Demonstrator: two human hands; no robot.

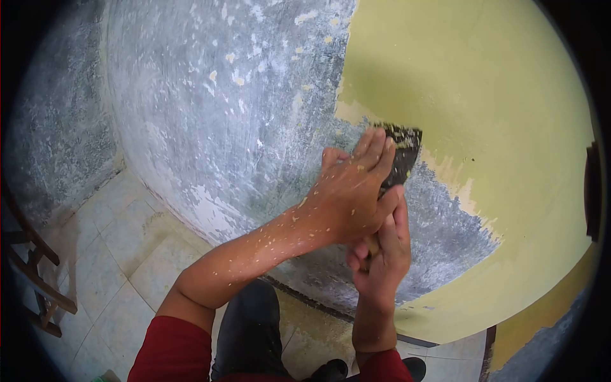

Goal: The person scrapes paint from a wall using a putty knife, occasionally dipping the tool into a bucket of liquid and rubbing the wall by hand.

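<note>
A putty knife (pixel 402 156) with a wide dark blade lies against the wall, its edge at the border of the yellow paint (pixel 484 83). Flakes of paint cling to the blade. My right hand (pixel 385 261) is closed around the handle, which shows only in part. My left hand (pixel 353 194) is laid over the tool, with its fingers pressed on the blade and its thumb near the handle; the palm side is hidden. Paint flecks dot the left hand and forearm. Left of the blade, the wall is bare grey plaster (pixel 223 121) with white patches.
A tiled floor (pixel 133 248) runs along the foot of the wall, with dust on it. Part of a dark wooden chair (pixel 41 280) stands at the left edge. My dark-trousered leg (pixel 251 331) is close to the wall. A dark object (pixel 593 191) shows at the right edge.
</note>
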